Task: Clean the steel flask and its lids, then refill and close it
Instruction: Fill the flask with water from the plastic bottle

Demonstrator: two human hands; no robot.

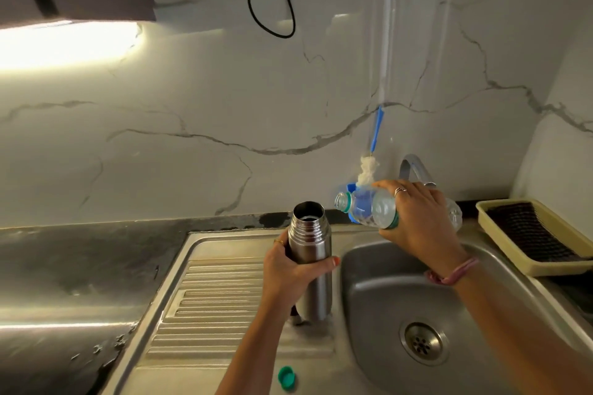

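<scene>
The steel flask [310, 253] stands upright and uncapped on the ridged drainboard, its mouth open at the top. My left hand [290, 269] grips its body around the middle. My right hand [417, 221] holds a clear plastic water bottle [369, 207] tipped on its side, its open neck pointing left and close to the flask's mouth. No water stream is visible between them. A green bottle cap [286, 378] lies on the drainboard near the front edge. The flask's lids are not visible.
The steel sink basin [385, 314] with its drain [423, 342] lies to the right of the flask. A blue-handled bottle brush [374, 138] leans against the marble wall behind the tap [414, 167]. A yellow tray [500, 234] sits at the right. A black cable hangs above.
</scene>
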